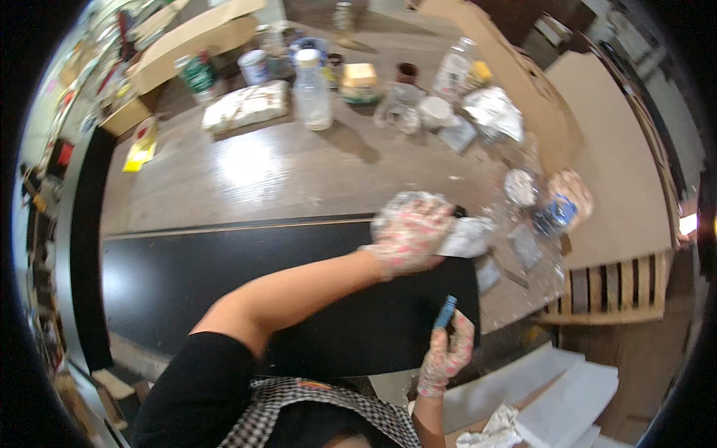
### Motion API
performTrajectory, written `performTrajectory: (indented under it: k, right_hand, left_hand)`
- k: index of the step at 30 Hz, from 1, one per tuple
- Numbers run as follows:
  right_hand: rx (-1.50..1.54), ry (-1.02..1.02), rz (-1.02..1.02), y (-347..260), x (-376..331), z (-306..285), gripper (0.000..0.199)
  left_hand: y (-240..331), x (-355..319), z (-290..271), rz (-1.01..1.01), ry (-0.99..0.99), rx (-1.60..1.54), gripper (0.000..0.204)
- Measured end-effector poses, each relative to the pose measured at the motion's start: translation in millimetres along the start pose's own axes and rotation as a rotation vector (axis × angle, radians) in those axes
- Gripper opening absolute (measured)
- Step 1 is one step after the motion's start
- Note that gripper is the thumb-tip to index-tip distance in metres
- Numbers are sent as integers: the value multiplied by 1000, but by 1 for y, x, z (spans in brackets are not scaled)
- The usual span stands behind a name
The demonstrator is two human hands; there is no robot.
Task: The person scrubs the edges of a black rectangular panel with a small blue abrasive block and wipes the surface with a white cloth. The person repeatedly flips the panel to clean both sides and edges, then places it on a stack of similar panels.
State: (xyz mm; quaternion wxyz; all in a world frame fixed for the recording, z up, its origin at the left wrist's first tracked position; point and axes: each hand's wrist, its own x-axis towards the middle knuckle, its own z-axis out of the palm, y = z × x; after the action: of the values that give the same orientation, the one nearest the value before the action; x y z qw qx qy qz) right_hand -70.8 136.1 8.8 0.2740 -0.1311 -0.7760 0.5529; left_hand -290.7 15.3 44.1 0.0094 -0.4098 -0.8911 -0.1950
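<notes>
Panel (358,313), black, along the counter's (172,194) near side; blue stick (447,312), pinched in the gloved right hand (451,355), near right; left hand (411,235), gloved, farther off beside white sheet (469,237), grip unclear.

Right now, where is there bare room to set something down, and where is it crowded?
Bare patches: the wooden tabletop between the white packet and the black board, and the board's surface left of the left forearm. It is crowded along the back around the clear bottle, and at the right end around the crumpled silvery wrap.
</notes>
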Motion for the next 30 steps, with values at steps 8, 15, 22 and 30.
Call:
performTrajectory:
  k: [8, 15, 22, 30]
  right_hand:
    - [-44, 63, 112, 7, -1, 3, 38]
    - [-252, 61, 51, 13, 12, -1, 43]
    - [-471, 19, -37, 13, 24, -1, 44]
    - [-263, 67, 18, 21, 24, 0, 37]
  left_hand:
    - [-79, -125, -40, -340, 82, 118, 67]
    - [-218, -393, -150, -896, 214, 356, 48]
    - [-375, -640, -205, -1329, 562, 360, 35]
    - [-328, -636, -249, -961, 1389, -157, 30]
